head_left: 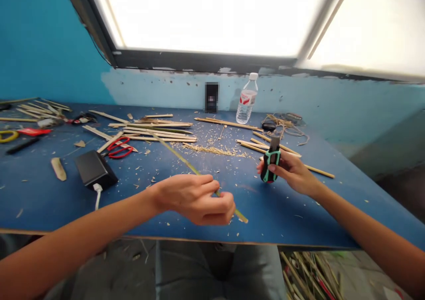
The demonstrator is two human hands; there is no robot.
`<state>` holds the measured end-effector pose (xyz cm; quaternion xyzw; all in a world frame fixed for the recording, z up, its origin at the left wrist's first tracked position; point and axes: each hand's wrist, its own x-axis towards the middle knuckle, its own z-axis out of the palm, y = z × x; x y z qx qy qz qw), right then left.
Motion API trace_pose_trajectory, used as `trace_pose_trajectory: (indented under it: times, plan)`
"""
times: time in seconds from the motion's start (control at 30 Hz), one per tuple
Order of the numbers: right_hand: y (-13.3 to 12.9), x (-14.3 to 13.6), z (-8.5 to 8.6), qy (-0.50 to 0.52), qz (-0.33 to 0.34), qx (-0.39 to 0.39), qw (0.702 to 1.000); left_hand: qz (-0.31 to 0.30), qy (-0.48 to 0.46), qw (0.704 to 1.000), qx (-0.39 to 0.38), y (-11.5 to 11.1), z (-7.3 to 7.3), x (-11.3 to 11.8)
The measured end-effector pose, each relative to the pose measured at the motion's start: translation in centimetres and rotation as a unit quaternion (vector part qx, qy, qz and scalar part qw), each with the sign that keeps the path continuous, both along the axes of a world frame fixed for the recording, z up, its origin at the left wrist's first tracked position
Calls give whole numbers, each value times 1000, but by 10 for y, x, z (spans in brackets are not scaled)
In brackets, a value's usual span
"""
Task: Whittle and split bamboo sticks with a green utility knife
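Observation:
My left hand (199, 198) is closed around a long thin green bamboo strip (175, 154) that runs from the pile at the back to near the table's front edge. My right hand (295, 171) grips a black and green knife handle (270, 160), held upright above the blue table (299, 211) to the right of the strip. The blade is not visible. The two hands are about a hand's width apart.
A pile of bamboo strips (156, 129) lies behind, with shavings (212, 149) beside it. Red scissors (117, 148), a black box with a white cable (94, 169), a water bottle (246, 99) and more sticks (285, 151) also lie on the table.

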<state>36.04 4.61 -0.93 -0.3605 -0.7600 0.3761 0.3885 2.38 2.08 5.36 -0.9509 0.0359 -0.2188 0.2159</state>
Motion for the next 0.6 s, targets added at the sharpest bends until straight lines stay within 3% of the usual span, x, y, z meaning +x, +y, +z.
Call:
trace_pose_trajectory:
  times: [0.13,0.23,0.33,0.4,0.5,0.6]
  plan:
    - [7,-17,11,21,-1,35,999,124,-42,987,-89,0,27,-4]
    - [9,-34,22,16,-7,82,996,254,-117,934,-222,-7,37,-5]
    - [0,-47,28,-18,-8,151,988,336,-173,839,-392,-26,38,-2]
    - [-10,-51,27,-46,-1,208,977,345,-187,766,-510,-42,33,2]
    - [-27,-51,20,-77,20,295,952,314,-215,640,-667,-66,17,9]
    - [-38,-50,14,-100,44,360,926,255,-250,523,-774,-81,-4,21]
